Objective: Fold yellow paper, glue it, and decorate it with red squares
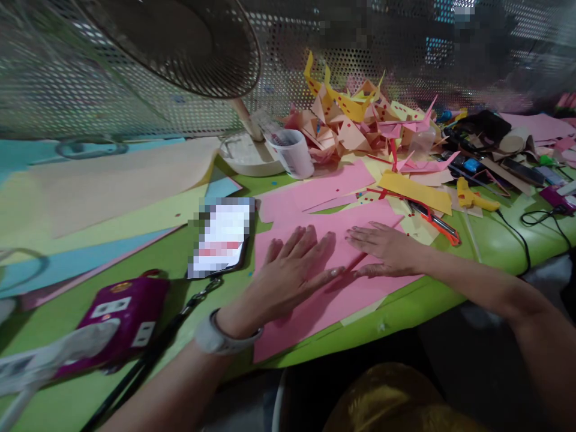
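A pink sheet of paper lies on the green table, close to its front edge. Flat on its left part rests my left hand, fingers spread, with a pale watch band at the wrist. My right hand lies flat on the same sheet farther right, its fingers stretched toward the left hand. Nothing is gripped by either hand. Under the pink sheet a strip of pale yellow paper peeks out. Just left of my left hand is a phone with a lit screen and a black strap.
A fan stands behind, beside a white cup. Folded paper pieces are heaped at the back. An orange cutter knife and a yellow glue gun lie right. Large paper sheets and a purple socket box are left.
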{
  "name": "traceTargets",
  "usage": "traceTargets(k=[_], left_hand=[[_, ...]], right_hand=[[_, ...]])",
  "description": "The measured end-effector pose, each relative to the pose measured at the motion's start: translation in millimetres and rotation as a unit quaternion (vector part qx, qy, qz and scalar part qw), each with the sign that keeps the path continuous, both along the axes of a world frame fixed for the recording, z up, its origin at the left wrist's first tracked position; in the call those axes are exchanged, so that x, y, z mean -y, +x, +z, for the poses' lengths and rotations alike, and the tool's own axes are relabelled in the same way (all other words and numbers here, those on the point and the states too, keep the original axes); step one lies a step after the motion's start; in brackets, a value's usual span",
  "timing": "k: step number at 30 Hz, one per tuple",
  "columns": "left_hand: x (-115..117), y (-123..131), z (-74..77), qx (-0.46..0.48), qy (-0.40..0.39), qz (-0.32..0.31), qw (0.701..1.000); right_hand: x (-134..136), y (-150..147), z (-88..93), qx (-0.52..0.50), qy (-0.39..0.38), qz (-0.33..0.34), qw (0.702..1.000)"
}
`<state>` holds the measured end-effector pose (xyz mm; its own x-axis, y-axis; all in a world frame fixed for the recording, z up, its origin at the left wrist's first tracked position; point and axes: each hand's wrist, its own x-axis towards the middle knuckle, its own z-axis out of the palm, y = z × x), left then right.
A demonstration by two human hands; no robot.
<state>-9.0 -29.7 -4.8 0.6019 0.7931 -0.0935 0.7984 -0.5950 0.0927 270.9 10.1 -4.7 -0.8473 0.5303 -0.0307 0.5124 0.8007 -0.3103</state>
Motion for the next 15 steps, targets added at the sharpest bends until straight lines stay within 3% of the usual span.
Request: traceTargets(k=[3,8,15], left_hand=[[0,4,-7.4,0.020,0.027,0.055,0.998],[3,4,-12.5,0.044,0.052,0.030,0.997],[12,7,-9.7,0.035,0.056,0.060,0.996]], right_hand=[[1,-3,1.9,0.007,0.005,-0.001,1.000],[7,-7,0.4,0.034,0.038,-0.022,0.998],[8,-8,-4.4,0.018,0.087,-0.004,0.996]])
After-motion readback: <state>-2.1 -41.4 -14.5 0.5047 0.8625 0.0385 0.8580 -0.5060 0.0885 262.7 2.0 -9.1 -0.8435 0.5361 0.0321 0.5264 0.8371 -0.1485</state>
